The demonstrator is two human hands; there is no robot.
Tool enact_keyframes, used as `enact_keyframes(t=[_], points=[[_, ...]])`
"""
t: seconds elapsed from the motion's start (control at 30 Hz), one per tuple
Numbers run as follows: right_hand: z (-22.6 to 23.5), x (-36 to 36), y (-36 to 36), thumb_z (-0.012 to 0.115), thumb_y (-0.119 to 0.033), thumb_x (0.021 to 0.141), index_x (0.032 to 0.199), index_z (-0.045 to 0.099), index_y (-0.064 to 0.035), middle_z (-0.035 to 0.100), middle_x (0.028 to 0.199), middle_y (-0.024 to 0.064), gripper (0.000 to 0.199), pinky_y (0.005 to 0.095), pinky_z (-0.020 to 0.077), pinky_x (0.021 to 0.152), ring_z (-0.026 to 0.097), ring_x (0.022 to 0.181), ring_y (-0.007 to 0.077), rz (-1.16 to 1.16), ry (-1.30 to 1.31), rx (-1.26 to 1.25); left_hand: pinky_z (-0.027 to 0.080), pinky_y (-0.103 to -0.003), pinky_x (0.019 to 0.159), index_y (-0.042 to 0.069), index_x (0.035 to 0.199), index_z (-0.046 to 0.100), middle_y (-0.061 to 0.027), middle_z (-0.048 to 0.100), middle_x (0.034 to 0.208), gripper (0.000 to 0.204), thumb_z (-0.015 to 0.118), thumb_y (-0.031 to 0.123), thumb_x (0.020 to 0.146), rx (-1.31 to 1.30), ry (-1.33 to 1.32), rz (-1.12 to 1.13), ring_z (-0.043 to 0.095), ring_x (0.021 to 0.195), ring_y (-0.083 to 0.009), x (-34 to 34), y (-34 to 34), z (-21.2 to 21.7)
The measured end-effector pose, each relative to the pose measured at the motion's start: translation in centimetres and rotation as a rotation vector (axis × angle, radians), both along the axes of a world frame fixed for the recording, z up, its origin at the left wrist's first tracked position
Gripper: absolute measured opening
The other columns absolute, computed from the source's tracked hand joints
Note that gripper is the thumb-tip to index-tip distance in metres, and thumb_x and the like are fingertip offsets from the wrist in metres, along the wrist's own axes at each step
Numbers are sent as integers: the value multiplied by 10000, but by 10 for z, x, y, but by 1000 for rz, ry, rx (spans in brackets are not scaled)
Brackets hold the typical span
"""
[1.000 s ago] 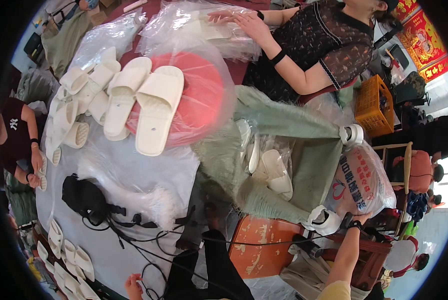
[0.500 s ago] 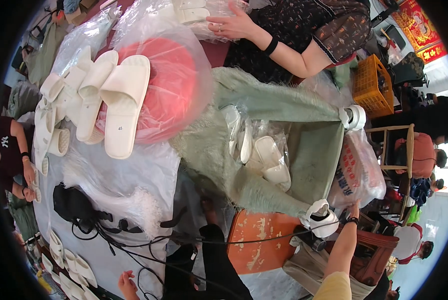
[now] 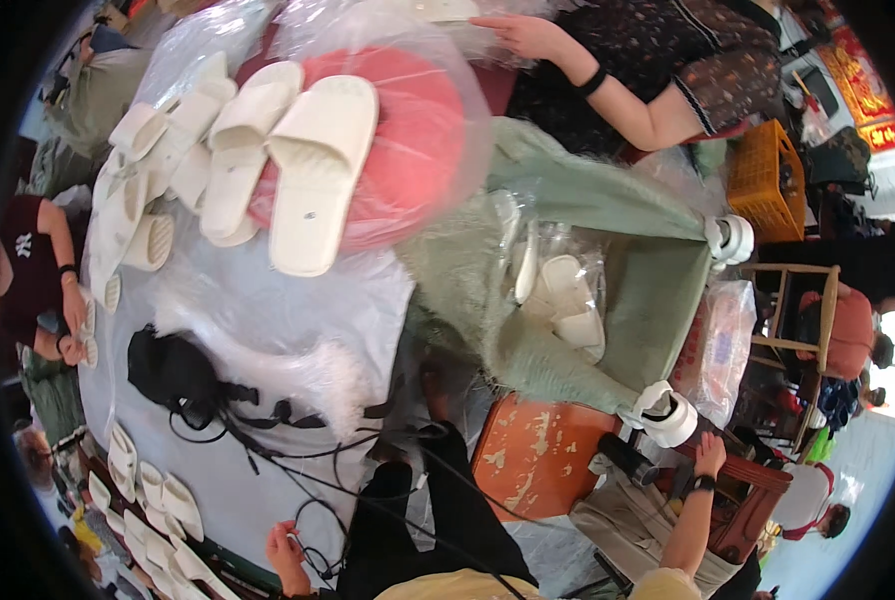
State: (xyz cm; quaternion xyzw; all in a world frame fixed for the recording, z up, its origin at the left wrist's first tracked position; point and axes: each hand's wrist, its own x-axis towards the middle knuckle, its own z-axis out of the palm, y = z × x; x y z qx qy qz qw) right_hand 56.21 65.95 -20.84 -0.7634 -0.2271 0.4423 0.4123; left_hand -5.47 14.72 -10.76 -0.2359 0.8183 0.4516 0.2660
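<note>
My left hand [image 3: 287,552] hovers at the near edge of the covered table [image 3: 268,490], beside looped black cables [image 3: 313,510]. Its fingers are loosely bent and apart, and I see nothing in them. My right hand [image 3: 709,456] is stretched out to the right with fingers extended, holding nothing visible, close to a reddish-brown chair [image 3: 758,500]. Beyond it stands a filled clear plastic bag [image 3: 725,350] with red print, apart from the fingers. Left of that bag, a green woven sack [image 3: 643,305] hangs open, held by white clamps [image 3: 670,415], with white slippers [image 3: 566,285] in clear wrap inside.
White slippers [image 3: 323,170] lean on a plastic-covered red round object [image 3: 418,140]. A black bag [image 3: 173,375] lies on the table. More slippers [image 3: 168,500] lie at near left. A co-worker's hand [image 3: 523,38] touches wrapped slippers at the far side. An orange stool [image 3: 528,455] stands below the sack.
My view has shifted, so the table's things sit farther right. My right hand has come away from the printed plastic bag toward me. My left hand has risen slightly.
</note>
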Motion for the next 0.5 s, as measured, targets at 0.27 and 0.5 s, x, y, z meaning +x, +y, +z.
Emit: enact_keyframes(t=[0.27, 0.5], points=[[56, -282, -155, 477, -282, 869, 1037, 513, -36, 602, 813, 93, 299, 263, 449, 503, 581, 623, 161, 662, -66, -201, 198, -186, 363, 12, 851, 594, -8, 530, 698, 296, 437, 250, 932, 149, 52, 170, 289, 401, -14, 31, 3, 5], [-116, -387, -228, 375, -236, 904, 975, 609, 1, 626, 951, 110, 340, 341, 502, 705, 614, 802, 227, 2171, -492, 17, 315, -281, 447, 6, 850, 600, -54, 531, 648, 279, 450, 235, 906, -80, 85, 134, 406, 479, -123, 67, -57, 12]])
